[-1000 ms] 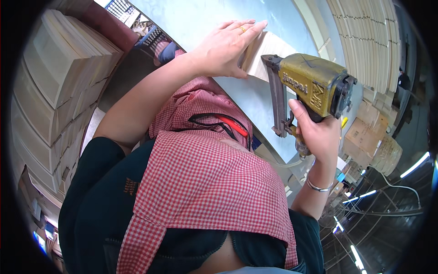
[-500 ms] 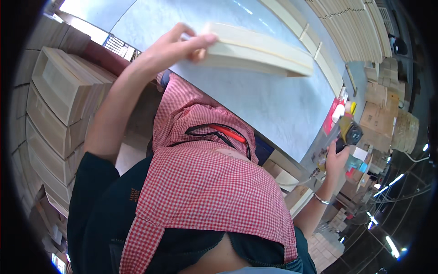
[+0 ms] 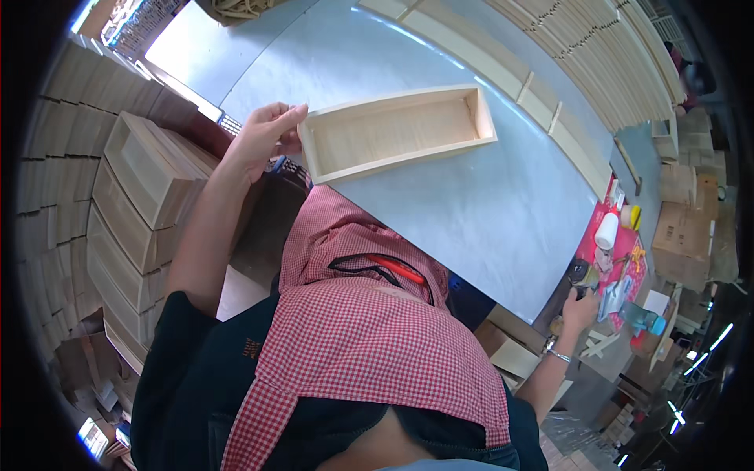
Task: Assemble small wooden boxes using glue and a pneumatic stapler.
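Observation:
A long, shallow wooden box (image 3: 393, 137) lies with its open side up over the near left part of the grey table. My left hand (image 3: 271, 137) grips its left end, thumb on the rim and fingers bent behind the end wall. Whether the box rests fully on the tabletop, I cannot tell. Off to the right, beside the table's right edge, my right hand (image 3: 580, 310) is closed around the black handle of a dark tool (image 3: 579, 272) that looks like an air nailer. Much of that tool is hard to make out against the clutter.
The grey table (image 3: 440, 212) carries a long wooden frame (image 3: 503, 78) and stacked wooden strips (image 3: 597, 55) at the far side. Stacked wooden boxes (image 3: 133, 204) stand left. A white bottle (image 3: 606, 230) and yellow tape roll (image 3: 631, 216) sit on a pink surface at right.
The box, blurred and tipped on its side before, now lies with its open side up, nearer to me. My right hand has lowered the tool from above the right-hand clutter toward the table's right edge.

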The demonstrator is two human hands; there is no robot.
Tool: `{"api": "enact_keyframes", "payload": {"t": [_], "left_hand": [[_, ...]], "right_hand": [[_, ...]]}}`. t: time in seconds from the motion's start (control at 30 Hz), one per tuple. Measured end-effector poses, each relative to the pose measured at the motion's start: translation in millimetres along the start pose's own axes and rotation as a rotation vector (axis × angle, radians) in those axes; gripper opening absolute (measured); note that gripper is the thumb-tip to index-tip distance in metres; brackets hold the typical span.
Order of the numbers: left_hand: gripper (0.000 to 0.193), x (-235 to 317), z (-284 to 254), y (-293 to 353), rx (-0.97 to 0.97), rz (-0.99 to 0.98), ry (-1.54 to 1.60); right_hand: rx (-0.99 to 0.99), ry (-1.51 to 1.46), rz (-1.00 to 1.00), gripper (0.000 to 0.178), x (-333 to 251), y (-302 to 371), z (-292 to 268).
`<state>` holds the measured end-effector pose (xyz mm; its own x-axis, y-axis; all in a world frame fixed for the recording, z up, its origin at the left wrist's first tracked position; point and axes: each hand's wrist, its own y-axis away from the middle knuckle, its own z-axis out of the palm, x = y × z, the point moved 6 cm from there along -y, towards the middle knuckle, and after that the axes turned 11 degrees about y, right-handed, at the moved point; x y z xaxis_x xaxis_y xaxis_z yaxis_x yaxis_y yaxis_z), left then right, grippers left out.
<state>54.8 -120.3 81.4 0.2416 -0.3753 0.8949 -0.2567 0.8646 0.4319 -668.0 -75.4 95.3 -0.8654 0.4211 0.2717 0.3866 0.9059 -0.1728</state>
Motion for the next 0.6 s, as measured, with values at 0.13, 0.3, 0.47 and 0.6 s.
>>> {"api": "enact_keyframes", "payload": {"t": [0.13,0.3,0.47,0.6], "left_hand": [[0.037,-11.8,-7.7,3.9,0.030,-0.092,0.260],[0.034,-12.2,-5.8,3.7,0.037,-0.087,0.288],[0.032,-7.7,10.8,14.4,0.119,-0.077,0.274],[0.032,-10.3,8.8,9.8,0.049,-0.116,0.333]], "right_hand": [[0.127,-0.392,-0.275,0.028,-95.4,-36.7,-66.6],[-0.331,-1.073,-0.479,0.026,-309.0,-63.1,-87.3],[-0.465,-0.983,-0.587,0.054,-432.5,-94.8,-95.5],[-0.332,-0.734,-0.553,0.065,-471.7,-97.3,-89.3]]}}
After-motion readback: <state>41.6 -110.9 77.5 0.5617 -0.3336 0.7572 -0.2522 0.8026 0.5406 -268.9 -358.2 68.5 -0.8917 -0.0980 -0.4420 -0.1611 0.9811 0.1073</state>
